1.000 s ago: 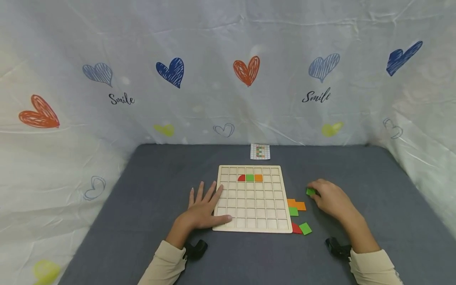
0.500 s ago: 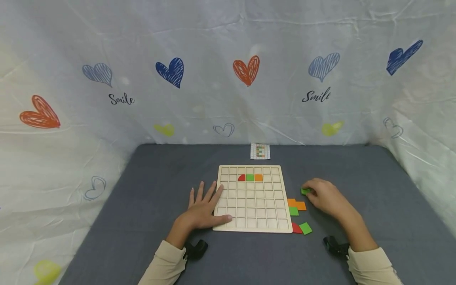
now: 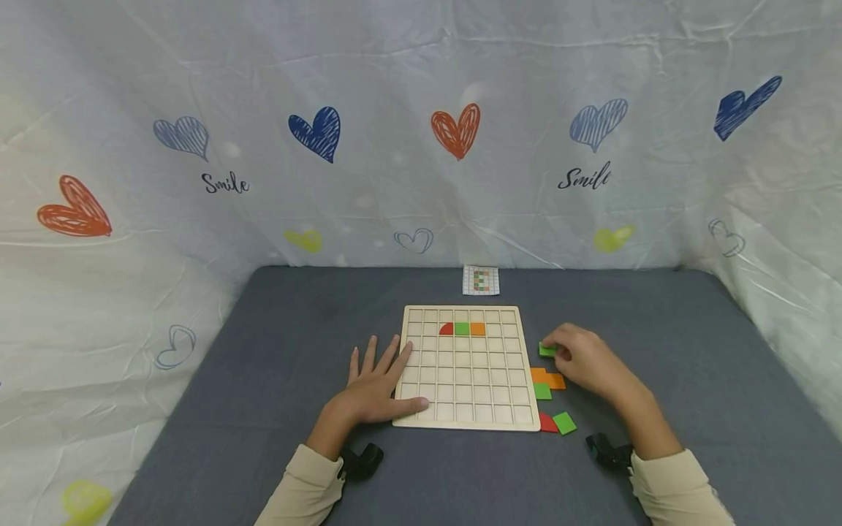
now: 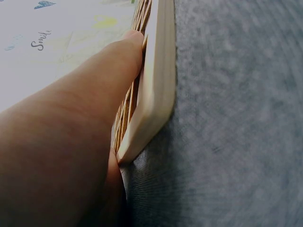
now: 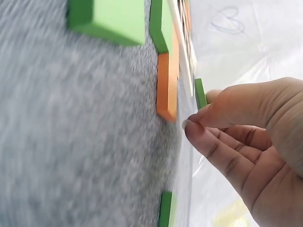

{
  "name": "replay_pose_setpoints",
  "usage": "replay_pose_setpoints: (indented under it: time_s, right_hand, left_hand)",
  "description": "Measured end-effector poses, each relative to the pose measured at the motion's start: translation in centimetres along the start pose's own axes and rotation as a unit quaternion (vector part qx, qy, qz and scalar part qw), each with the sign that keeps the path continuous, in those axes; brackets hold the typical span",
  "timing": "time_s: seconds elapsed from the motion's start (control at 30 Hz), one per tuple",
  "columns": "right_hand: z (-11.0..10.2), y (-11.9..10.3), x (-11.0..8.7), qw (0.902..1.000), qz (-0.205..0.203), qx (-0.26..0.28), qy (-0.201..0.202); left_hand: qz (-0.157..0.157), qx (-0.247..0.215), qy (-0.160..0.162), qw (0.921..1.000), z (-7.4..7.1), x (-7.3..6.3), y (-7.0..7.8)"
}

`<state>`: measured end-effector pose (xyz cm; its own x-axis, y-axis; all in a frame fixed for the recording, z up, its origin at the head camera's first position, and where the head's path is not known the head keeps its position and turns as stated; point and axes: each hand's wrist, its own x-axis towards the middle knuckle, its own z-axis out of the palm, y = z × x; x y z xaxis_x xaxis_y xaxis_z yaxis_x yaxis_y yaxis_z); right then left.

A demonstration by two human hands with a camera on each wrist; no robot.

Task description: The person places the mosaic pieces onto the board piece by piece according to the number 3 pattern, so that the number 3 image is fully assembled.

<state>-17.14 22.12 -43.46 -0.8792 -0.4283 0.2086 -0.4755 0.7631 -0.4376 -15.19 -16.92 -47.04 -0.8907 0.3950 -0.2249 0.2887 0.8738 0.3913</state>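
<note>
My left hand (image 3: 370, 391) lies with fingers spread over the left edge of a wooden grid board (image 3: 463, 416), fingertips and thumb on it. In the left wrist view the thumb (image 4: 113, 61) reaches across the rim of the board (image 4: 158, 71). Just right of the board, my right hand (image 3: 588, 361) pinches a green square tile (image 3: 547, 351) between thumb and fingers. The right wrist view shows this green tile (image 5: 200, 93) raised off the cloth. A red quarter-round tile (image 3: 446, 329), a green tile (image 3: 462, 329) and an orange tile (image 3: 478, 329) sit side by side in the grid.
Beside the board's right edge lie orange tiles (image 3: 556, 381), a green tile (image 3: 542, 391), a red tile (image 3: 547, 422) and another green tile (image 3: 564, 422). One more green tile (image 5: 166, 209) shows in the right wrist view. A printed pattern card (image 3: 481, 280) lies behind the board.
My right hand has moved left toward the board with the green tile between its fingers. The left hand has stayed in place.
</note>
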Motion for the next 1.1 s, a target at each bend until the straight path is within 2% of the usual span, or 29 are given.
replay_pose_setpoints:
  time_s: [0.1,0.27,0.5,0.77,1.1]
  right_hand:
    - [0.2,-0.2,0.3,0.9999,-0.008,0.006,0.004]
    - [0.4,-0.5,0.7,0.9996,-0.004,0.024,-0.013]
    - [0.8,-1.0,1.4,0.9989,-0.011,0.041,-0.02]
    - [1.7,-1.9,2.5,0.9981,-0.032,0.049,-0.017]
    - [2.5,-3.8,4.4,0.9968,-0.052,0.05,-0.034]
  left_hand:
    - [0.001,-0.002,0.002,1.0,-0.1,-0.1,0.1]
    - [0.001,0.0,-0.005,1.0,-0.3,-0.3,0.4]
    - [0.02,-0.013,0.007,0.9997,-0.7,-0.5,0.6]
    - [-0.004,-0.004,-0.004,1.0,-0.2,-0.2,0.2]
    - [-0.005,-0.01,-0.013,0.9999,-0.4,-0.4,0.3]
